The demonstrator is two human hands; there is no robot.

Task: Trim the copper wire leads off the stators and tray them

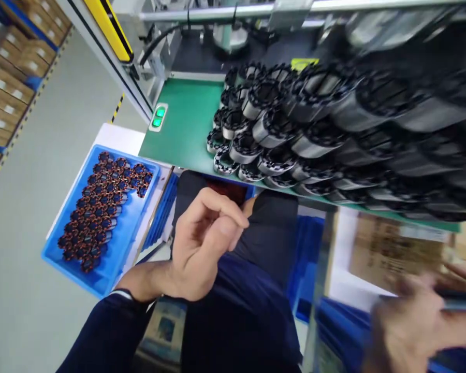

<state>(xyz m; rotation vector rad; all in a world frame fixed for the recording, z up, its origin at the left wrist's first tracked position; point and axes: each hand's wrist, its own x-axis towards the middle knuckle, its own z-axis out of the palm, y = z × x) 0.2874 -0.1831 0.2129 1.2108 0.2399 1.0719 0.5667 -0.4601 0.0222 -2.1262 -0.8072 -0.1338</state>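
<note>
My left hand (202, 243) hovers over my lap below the green bench, fingers curled in with thumb against forefinger; nothing shows between them. My right hand (407, 321) is a blur at the lower right, near a thin dark strip (456, 303), and its grip cannot be made out. Many black-and-silver ring-shaped motor cores (279, 129) are piled in rows on the green bench top (182, 129), above and right of my left hand. A blue tray (116, 248) of copper-wound cores (101, 207) sits left of that hand.
Two lit green buttons (158, 116) sit at the bench's left edge, beside a yellow-striped machine frame (108, 31). A cardboard box (396, 254) lies under the bench at right. Shelves of cartons (8, 77) line the far left across grey floor (54, 124).
</note>
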